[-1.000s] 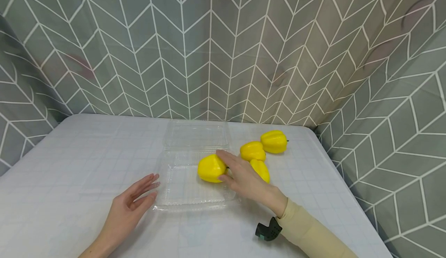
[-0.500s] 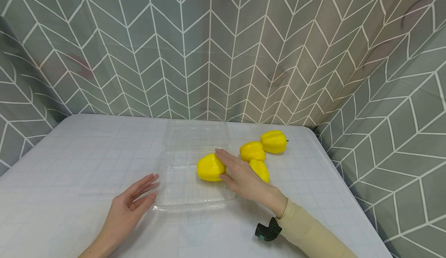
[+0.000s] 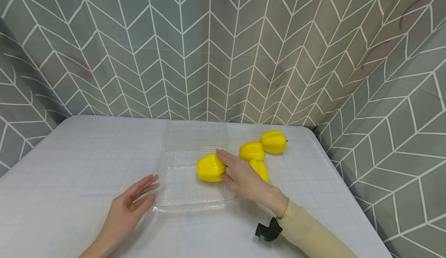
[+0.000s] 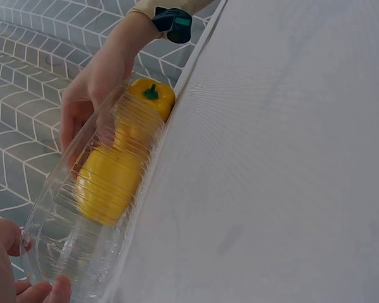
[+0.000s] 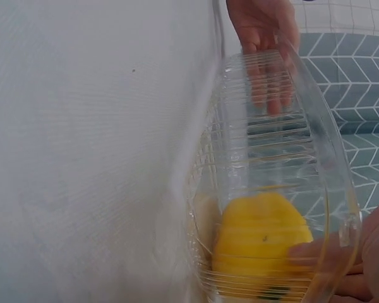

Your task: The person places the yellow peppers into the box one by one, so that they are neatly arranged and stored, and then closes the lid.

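A yellow bell pepper (image 3: 210, 168) lies on its side in the right half of the base of a clear plastic clamshell container (image 3: 181, 203). My right hand (image 3: 245, 178) holds the pepper by its right end, thumb in front and fingers over the back. Seen from the right wrist, the pepper (image 5: 262, 233) shows through the ribbed container wall, with fingertips against it. My left hand (image 3: 129, 204) stays at the container's left rim with loosely bent fingers; in the left wrist view, its fingertips (image 4: 60, 290) are right at the container's end.
Just right of the container are several more peppers: one at the back (image 3: 273, 142), one in the middle (image 3: 252, 151), and a nearer one (image 3: 260, 170) partly hidden by my right hand. The container's lid (image 3: 196, 134) lies folded back. A patterned curtain (image 3: 195, 49) stands behind the white table (image 3: 87, 153).
The pepper in my right hand has shifted very slightly left within the container, and its stem is now hidden behind the fingers. My left hand has stayed in place.
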`<state>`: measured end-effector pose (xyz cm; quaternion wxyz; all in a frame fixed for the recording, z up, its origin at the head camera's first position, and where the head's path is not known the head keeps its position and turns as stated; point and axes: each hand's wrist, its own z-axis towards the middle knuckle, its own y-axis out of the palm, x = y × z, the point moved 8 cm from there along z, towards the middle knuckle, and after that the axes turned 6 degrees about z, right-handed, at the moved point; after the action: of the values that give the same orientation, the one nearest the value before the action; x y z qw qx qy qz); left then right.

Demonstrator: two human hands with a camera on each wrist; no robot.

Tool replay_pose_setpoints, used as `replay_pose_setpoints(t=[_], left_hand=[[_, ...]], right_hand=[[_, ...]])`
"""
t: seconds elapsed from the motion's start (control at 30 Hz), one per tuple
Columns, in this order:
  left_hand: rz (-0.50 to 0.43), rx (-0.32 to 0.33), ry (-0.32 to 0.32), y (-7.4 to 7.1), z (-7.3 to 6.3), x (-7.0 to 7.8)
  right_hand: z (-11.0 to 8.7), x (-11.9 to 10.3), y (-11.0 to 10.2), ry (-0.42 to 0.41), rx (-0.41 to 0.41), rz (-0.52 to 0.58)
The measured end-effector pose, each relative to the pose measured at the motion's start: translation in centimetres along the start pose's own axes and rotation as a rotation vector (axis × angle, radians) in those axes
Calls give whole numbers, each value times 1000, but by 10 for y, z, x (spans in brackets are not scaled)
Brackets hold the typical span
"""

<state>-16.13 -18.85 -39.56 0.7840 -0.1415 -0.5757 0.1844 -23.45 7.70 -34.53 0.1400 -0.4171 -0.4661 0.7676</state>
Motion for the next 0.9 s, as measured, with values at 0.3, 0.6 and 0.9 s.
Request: replay_pose_setpoints(t=[0.3, 0.6, 0.9], left_hand=[[-10, 3, -4, 1, 0, -1], [-11, 2, -7, 1, 1, -2], [-19, 5, 3, 1, 0, -1]], right_hand=[[-1, 1, -7, 28, 18, 38], [-4, 6, -22, 52, 68, 81], [-4, 14, -39, 24, 128, 98]])
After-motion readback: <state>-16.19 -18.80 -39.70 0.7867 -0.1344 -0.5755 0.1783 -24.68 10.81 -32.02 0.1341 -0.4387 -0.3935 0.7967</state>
